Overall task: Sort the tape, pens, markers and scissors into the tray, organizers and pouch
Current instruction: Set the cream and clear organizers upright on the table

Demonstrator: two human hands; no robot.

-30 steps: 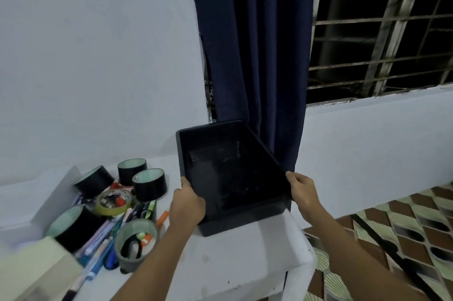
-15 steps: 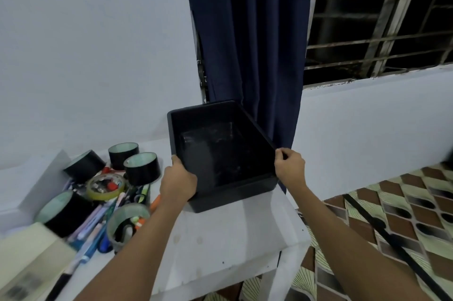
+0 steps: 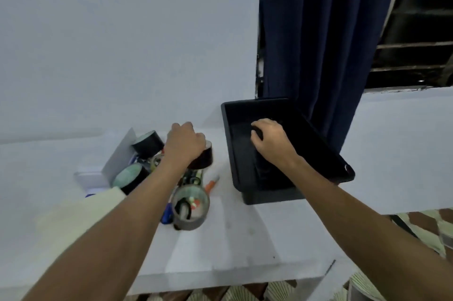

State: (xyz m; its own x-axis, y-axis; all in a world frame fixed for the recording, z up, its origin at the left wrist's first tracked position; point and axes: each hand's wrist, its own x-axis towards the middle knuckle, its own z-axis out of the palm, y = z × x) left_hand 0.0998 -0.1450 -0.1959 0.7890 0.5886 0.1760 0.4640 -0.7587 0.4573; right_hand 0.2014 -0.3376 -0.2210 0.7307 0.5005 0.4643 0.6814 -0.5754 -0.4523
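- Tray [image 3: 326, 146]: I see it on the desk [image 3: 245, 246], right of the tape pile.
- My left hand [image 3: 184, 144] grips a black tape roll [image 3: 202, 159].
- My right hand [image 3: 272, 140] sits inside the tray, fingers curled; whether it holds anything, I cannot tell.

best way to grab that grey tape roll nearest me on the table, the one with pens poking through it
Come from above and pinch the grey tape roll across its near wall, thumb outside and fingers inside the ring. It lies almost flat with the hole facing up, and the near outer side is clear. Pens and markers crowd its far side and pass through the core, so lift straight up to leave them behind.
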